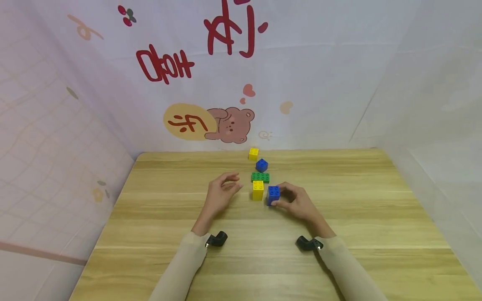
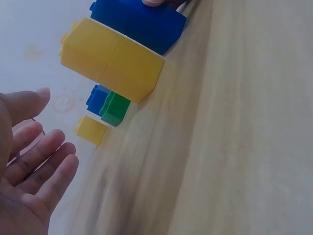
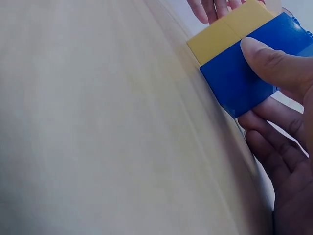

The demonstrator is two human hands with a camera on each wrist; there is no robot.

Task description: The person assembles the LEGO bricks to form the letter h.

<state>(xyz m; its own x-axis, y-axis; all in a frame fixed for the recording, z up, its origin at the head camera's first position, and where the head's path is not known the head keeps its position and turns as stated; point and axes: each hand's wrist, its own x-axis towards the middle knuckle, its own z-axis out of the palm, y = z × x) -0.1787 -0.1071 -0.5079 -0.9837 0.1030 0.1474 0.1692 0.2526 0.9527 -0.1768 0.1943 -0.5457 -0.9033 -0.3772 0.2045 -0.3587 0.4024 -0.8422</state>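
Observation:
My right hand [image 1: 297, 202] grips a tall blue toy building block [image 1: 273, 195], thumb on one side and fingers on the other. It stands upright with its studs up, right of a yellow stack [image 1: 257, 191] whose seam in the left wrist view marks two yellow blocks [image 2: 112, 58] joined. In the right wrist view my thumb [image 3: 269, 61] lies flat across the blue face. To the left of the yellow stack is my left hand [image 1: 222, 190], fingers loosely bent and thumb apart, holding nothing.
Behind the yellow stack lies a flat green block [image 1: 260, 177] with two rows of studs. Farther back are a small blue block [image 1: 261, 165], turned at an angle, and a small yellow block [image 1: 254, 154] near the table's [image 1: 169, 200] back edge. A printed white curtain [image 1: 320, 75] hangs behind.

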